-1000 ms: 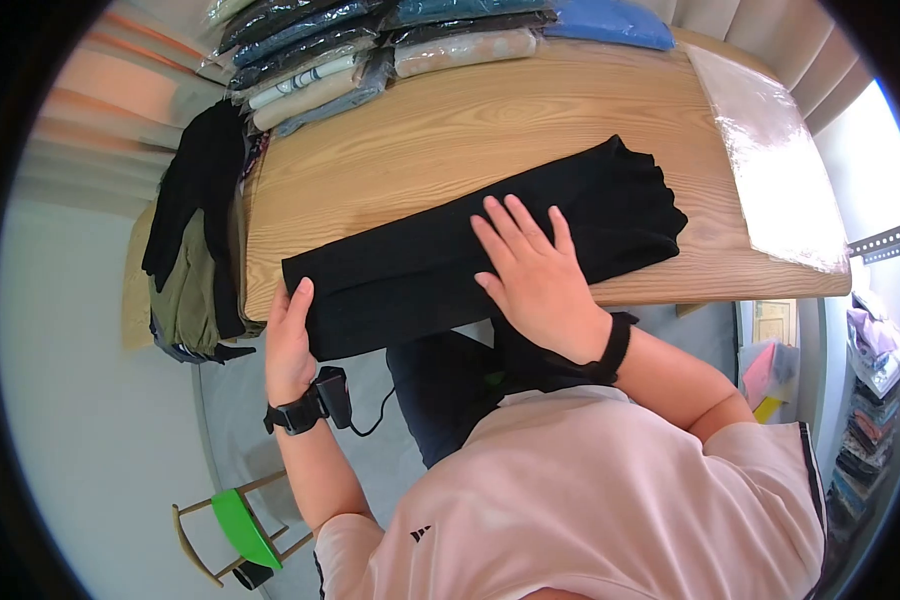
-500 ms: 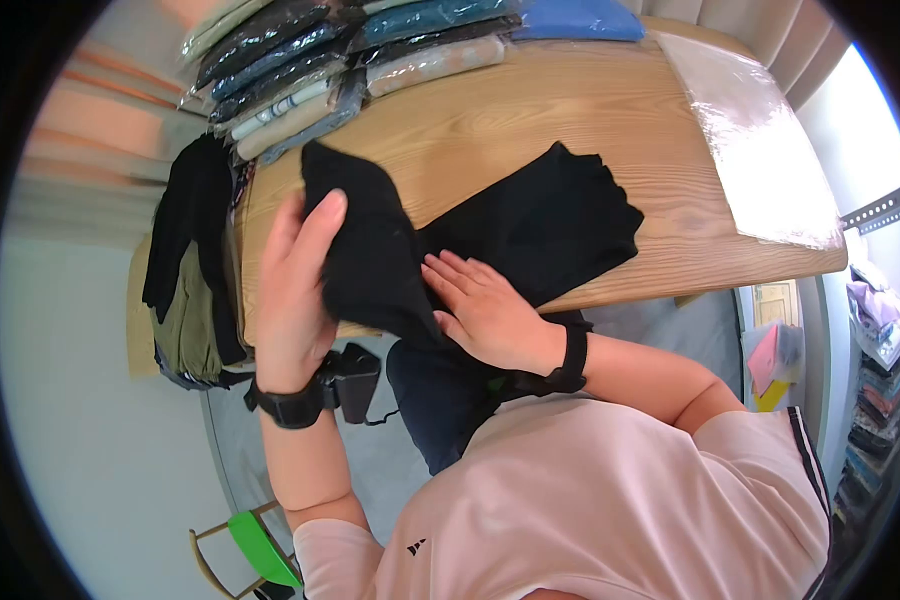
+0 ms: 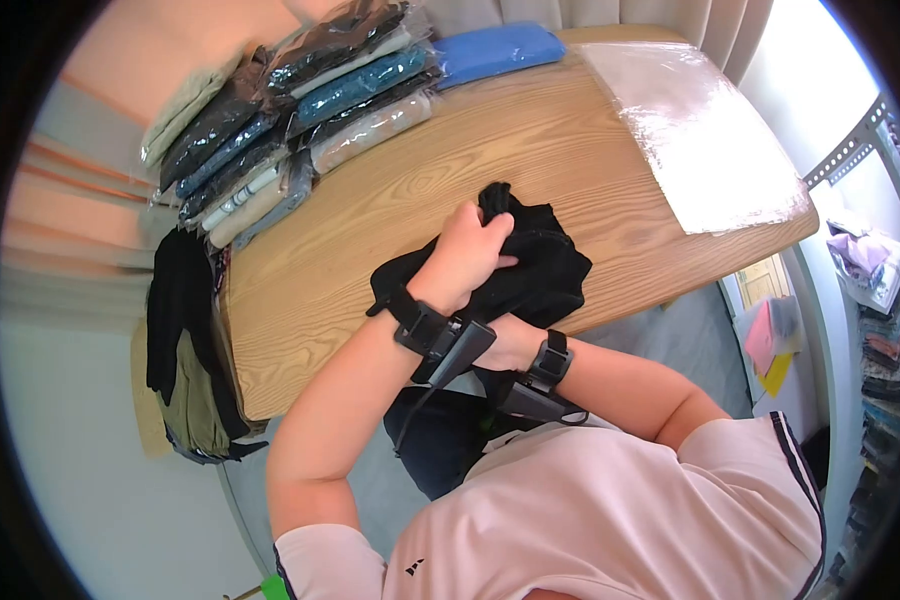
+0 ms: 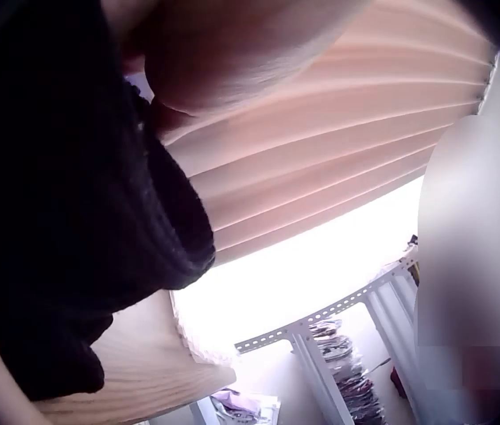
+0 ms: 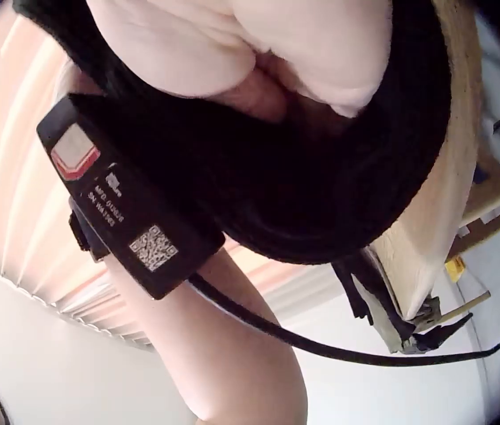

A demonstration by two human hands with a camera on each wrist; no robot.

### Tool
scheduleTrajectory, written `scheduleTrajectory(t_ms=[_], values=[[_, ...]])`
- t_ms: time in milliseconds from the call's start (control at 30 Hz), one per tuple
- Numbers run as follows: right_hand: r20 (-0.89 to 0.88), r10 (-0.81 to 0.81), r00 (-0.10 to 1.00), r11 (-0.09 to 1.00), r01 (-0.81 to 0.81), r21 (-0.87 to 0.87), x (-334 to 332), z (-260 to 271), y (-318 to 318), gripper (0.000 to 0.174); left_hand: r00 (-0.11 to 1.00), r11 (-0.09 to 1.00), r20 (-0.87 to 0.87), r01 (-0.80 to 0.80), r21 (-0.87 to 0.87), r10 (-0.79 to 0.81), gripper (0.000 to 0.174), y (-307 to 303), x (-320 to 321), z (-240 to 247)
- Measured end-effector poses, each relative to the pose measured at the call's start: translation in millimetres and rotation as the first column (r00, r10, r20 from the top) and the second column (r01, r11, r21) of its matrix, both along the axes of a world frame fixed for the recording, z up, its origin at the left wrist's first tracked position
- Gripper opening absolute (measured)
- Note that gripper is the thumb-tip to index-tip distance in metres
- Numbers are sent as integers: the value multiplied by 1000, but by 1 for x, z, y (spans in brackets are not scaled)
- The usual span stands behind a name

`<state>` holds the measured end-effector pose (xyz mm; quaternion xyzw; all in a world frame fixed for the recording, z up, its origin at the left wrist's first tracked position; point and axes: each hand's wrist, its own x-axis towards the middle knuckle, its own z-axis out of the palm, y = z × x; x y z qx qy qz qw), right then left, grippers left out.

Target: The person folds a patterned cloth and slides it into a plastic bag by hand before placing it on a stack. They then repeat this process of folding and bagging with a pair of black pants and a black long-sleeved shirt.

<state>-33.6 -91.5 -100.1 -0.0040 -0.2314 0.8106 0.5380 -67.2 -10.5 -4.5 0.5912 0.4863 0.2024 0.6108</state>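
Observation:
A black garment (image 3: 535,270) lies bunched and folded over near the table's front edge. My left hand (image 3: 462,258) reaches across it and grips a gathered upper part between thumb and fingers. Below and partly behind the left wrist, my right hand (image 3: 513,342) is at the garment's near side, its fingertips hidden in the head view. In the right wrist view the right hand (image 5: 267,49) has curled fingers pressed into the black cloth (image 5: 321,204), which loops beneath them. Dark cloth (image 4: 64,195) fills the left side of the left wrist view, beside part of a hand (image 4: 232,57).
Bagged folded clothes (image 3: 370,130) are stacked along the back left of the wooden table (image 3: 490,140), with a blue package (image 3: 500,52) beside them. Clear plastic bags (image 3: 710,140) lie at the right. Dark and olive clothes (image 3: 195,390) hang at the left edge.
The left hand has carried the garment's left end over to the right, across the right wrist. The garment is now a shorter bunch, and the head view has turned.

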Motion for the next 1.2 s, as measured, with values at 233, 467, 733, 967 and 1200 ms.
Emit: scheduleTrajectory(t_ms=[233, 467, 733, 967, 1200], values=[[-31, -42, 999, 980, 35, -194, -14, -8, 11, 36, 954, 955, 36, 295, 30, -296, 33, -5, -39, 21], [-27, -25, 999, 982, 19, -187, -9, -4, 1, 29, 761, 521, -613, 618, 588, -211, 45, -35, -115, 8], [245, 20, 969, 966, 45, -256, -8, -4, -4, 32, 764, 543, -595, 620, 566, -252, 50, -31, -119, -16], [639, -720, 271, 694, 278, 664, -9, 1, -13, 47, 797, 579, -541, 583, 570, -269, 55, -36, -118, -22], [782, -600, 166, 747, -233, 622, 70, 47, -44, 16, 716, 599, -648, 645, 475, -257, 60, -46, -106, -23]])
